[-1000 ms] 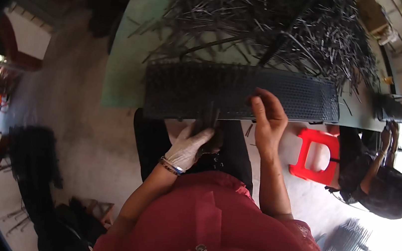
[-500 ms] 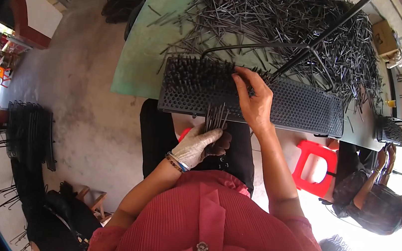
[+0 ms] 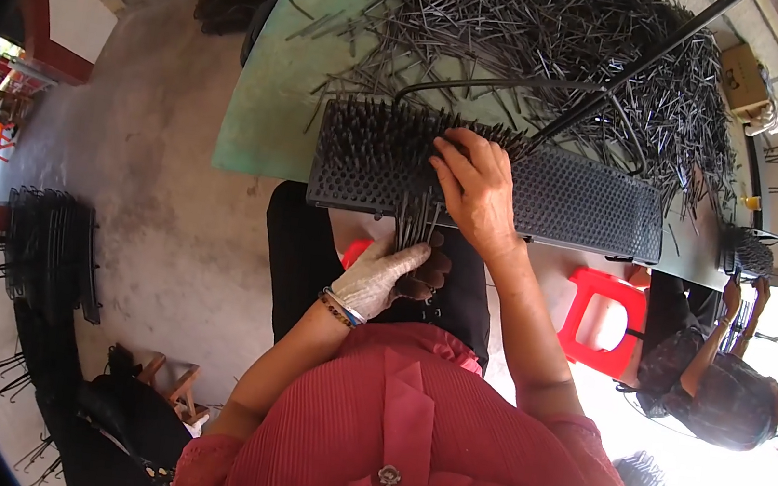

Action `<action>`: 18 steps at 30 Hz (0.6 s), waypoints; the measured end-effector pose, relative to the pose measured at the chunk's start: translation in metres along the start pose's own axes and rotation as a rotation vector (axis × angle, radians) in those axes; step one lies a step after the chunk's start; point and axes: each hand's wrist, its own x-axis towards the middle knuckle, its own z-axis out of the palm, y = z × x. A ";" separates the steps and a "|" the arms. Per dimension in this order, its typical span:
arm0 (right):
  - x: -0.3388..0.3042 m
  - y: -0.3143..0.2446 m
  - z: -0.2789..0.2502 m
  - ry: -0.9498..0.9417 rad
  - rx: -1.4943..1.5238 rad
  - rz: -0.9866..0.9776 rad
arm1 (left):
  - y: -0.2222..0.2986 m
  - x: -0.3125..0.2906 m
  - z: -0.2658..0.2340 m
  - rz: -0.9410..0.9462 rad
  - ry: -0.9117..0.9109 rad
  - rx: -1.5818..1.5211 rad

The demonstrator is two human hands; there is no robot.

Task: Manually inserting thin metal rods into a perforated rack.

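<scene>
My gloved left hand is closed around a bundle of thin dark rods, which point up toward the near edge of a black perforated board. Many similar short rods stand upright in the board's holes on its left part, while its right part shows bare holes. Over the middle of the board, my bare right hand has its fingers bent and thumb drawn in at the edge of the standing rods. Whatever lies between those fingertips is too small to make out.
A large heap of loose dark rods covers the green table behind the board. A bent black metal bar slants over it. Red stools stand below, and a co-worker sits at right. Black hooked racks stand left.
My right hand has shifted slightly left over the standing rods, its fingers more bent. The left hand still holds the bundle near the board's edge.
</scene>
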 end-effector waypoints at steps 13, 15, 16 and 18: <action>-0.035 -0.005 -0.033 -0.392 0.736 0.820 | 0.009 -0.006 0.015 0.087 -0.071 0.039; -0.033 -0.003 -0.035 -0.412 0.738 0.795 | 0.011 -0.009 0.016 0.079 -0.091 0.084; -0.033 -0.003 -0.037 -0.434 0.740 0.768 | 0.012 -0.010 0.017 0.072 -0.109 0.128; -0.030 -0.004 -0.039 -0.443 0.768 0.804 | 0.013 -0.010 0.016 0.070 -0.129 0.133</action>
